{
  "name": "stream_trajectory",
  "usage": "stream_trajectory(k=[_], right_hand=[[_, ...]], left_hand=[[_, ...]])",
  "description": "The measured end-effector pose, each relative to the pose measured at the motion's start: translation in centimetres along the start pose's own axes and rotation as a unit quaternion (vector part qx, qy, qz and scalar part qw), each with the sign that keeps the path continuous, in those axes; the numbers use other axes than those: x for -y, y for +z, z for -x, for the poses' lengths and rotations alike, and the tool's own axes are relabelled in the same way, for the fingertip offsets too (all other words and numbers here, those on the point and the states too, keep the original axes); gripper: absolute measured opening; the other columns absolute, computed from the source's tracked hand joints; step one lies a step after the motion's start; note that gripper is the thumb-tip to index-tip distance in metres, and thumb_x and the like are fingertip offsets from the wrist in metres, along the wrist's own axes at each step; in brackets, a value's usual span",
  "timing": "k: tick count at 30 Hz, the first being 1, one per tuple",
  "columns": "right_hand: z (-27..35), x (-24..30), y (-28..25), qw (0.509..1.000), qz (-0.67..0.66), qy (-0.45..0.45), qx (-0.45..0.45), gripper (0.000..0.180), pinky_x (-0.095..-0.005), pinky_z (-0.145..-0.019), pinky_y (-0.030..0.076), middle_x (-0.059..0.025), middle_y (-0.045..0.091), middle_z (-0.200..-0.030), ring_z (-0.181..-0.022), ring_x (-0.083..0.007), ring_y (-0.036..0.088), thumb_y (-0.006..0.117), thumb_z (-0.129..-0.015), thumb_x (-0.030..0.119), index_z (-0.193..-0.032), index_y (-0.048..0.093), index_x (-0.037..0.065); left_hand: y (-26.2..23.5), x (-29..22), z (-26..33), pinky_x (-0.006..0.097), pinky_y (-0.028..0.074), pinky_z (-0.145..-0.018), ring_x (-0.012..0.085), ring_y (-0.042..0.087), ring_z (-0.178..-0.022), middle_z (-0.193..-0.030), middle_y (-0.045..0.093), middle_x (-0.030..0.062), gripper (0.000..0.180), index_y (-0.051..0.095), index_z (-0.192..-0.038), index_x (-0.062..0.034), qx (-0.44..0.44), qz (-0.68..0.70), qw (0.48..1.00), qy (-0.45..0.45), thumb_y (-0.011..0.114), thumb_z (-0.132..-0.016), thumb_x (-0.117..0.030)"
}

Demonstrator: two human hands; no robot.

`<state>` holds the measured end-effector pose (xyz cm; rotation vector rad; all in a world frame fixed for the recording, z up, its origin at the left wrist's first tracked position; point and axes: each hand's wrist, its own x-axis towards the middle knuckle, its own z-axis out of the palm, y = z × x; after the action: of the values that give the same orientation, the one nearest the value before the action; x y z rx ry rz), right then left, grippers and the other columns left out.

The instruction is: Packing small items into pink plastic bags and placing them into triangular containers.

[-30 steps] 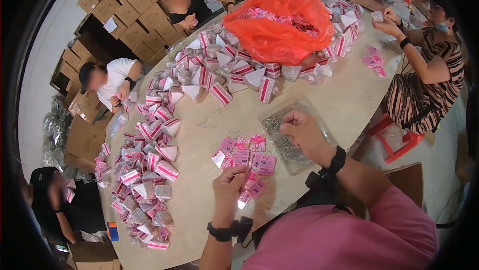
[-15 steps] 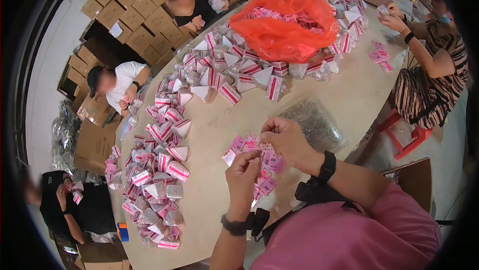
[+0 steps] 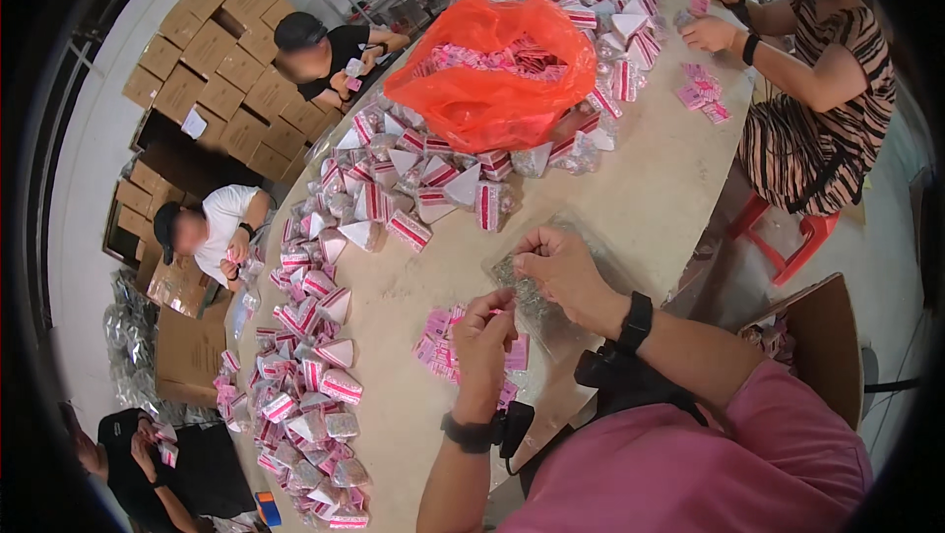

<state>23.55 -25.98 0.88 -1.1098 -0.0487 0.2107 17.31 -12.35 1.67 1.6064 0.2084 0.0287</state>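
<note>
My left hand (image 3: 482, 346) is closed in a pinch above a loose pile of small pink printed cards (image 3: 433, 348). Whatever sits between its fingertips is too small to make out. Just to the right, my right hand (image 3: 566, 272) also pinches, thumb against forefinger, over a clear plastic bag (image 3: 608, 243) lying flat with many tiny metal-looking pieces in it. Its fingertips are at the bag's left part, and I cannot tell what they hold. The two hands are close together but apart.
Heaps of clear pouches with pink-and-white labels (image 3: 310, 376) curve along the table's left and far sides. An open red plastic bag (image 3: 492, 115) full of pink cards stands among them. Several people work around the table. A cardboard box (image 3: 822, 346) is at my right.
The view has turned, so the table's things sit further left in it. My right hand is now over the clear bag rather than beside it above the cards. Both hands stay pinched.
</note>
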Motion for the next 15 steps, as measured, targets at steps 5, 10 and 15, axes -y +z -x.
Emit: stream_trajectory(k=[5,10,15], right_hand=[[-0.9,-1.2,-0.9,0.989,0.11,-0.097,-0.031,0.007,-0.021,-0.047,0.037,0.001,0.054,-0.07,-0.058,-0.0043,0.047,0.061,-0.079,0.004,-0.084,0.057,0.001],[-0.7,-1.2,-1.2,0.976,0.172,-0.133,-0.015,0.007,-0.0247,-0.058,0.042,-0.0012,0.055,-0.069,-0.064,-0.0075,0.05,0.062,-0.077,0.003,-0.081,0.057,-0.001],[-0.6,-1.2,-3.0,0.96,0.229,-0.132,0.086,0.009,-0.0248,-0.06,0.043,-0.0023,0.056,-0.073,-0.067,-0.0075,0.051,0.061,-0.078,0.003,-0.085,0.056,0.0]], left_hand=[[2.0,0.0,-0.2,0.018,0.031,-0.047,0.0028,0.041,-0.053,-0.067,0.053,-0.0029,0.016,0.063,-0.098,0.0007,0.007,0.026,0.998,-0.049,0.058,-0.089,-0.012],[2.1,0.9,-0.9,0.017,0.03,-0.047,0.0026,0.04,-0.053,-0.065,0.052,-0.0036,0.013,0.062,-0.091,-0.0001,-0.01,0.032,0.999,-0.026,0.058,-0.09,-0.012],[1.4,1.3,-1.3,0.018,0.031,-0.048,0.0029,0.04,-0.053,-0.066,0.052,-0.003,0.012,0.062,-0.089,-0.0003,0.003,0.027,1.0,-0.002,0.059,-0.09,-0.011]])
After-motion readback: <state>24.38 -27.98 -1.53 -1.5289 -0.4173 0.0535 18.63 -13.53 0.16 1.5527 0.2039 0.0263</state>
